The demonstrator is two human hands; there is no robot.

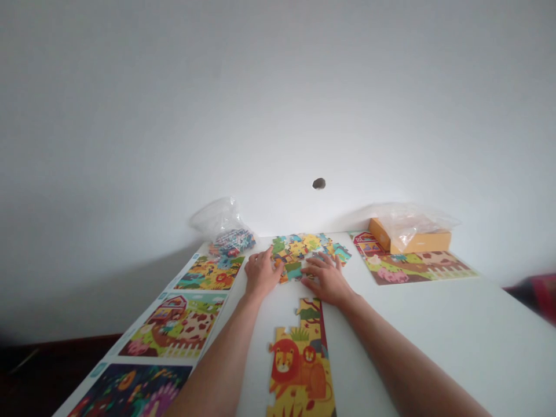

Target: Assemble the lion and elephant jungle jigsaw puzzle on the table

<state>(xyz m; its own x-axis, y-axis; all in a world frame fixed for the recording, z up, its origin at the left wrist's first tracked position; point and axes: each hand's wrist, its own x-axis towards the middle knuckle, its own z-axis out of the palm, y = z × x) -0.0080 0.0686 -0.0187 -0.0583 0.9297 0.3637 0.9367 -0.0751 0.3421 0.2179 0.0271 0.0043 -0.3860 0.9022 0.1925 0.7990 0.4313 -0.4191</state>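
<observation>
The left hand (pixel 262 273) and right hand (pixel 325 280) rest side by side on the white table (pixel 438 330), towards its far edge. Their fingers are spread and lie low, with no pinch that I can make out from here. The left fingertips (pixel 273 258) touch the near side of a loose heap of jigsaw pieces (pixel 304 250), and the right fingertips (pixel 314 262) reach its near edge from the other side. A teal jigsaw piece (pixel 293 270) sits between the two hands, at the heap's near edge.

Closer to the person, a joined lion jigsaw strip (pixel 299 362) lies between the forearms, its long axis running towards the far edge. Its top end stops just short of the right hand, which is the nearer of the two.

Four printed puzzle picture sheets lie on the table: three in a row along the left edge, including a farm scene (pixel 174 325), and another farm sheet (pixel 412 267) at the far right corner. Two clear plastic bags are in view: a bag of jigsaw pieces (pixel 230 237) at the far left and a crumpled bag (pixel 408 223) draped over the single orange box (pixel 410 237) on that right-hand sheet.
</observation>
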